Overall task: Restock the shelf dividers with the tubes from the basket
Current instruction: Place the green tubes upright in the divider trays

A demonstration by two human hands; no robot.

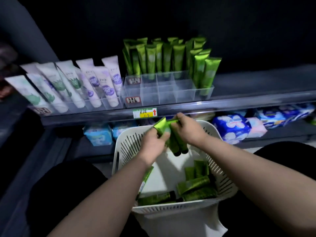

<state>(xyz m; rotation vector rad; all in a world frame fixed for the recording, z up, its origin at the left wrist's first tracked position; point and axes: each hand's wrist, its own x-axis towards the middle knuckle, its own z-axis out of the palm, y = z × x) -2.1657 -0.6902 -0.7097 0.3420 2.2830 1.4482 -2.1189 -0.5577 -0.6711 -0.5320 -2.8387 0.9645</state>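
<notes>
A white slotted basket [127,147] rests on my lap below the shelf, with several green tubes [195,185] lying in its bottom. Above its far rim, both hands hold a small bunch of green tubes [172,142], crimped ends up and dark caps hanging down. My left hand [153,144] grips the bunch from the left. My right hand [189,129] holds it from the right near the top. On the shelf stands a clear divider tray [164,94]; its back rows and right end hold upright green tubes [164,57], while the front cells show nothing inside.
White and purple tubes [82,84] lean in clear dividers to the left. A price label [145,113] is clipped on the shelf's front rail. Blue and pink soft packs [232,127] fill the lower shelf behind the basket. My dark-clad knees flank the basket.
</notes>
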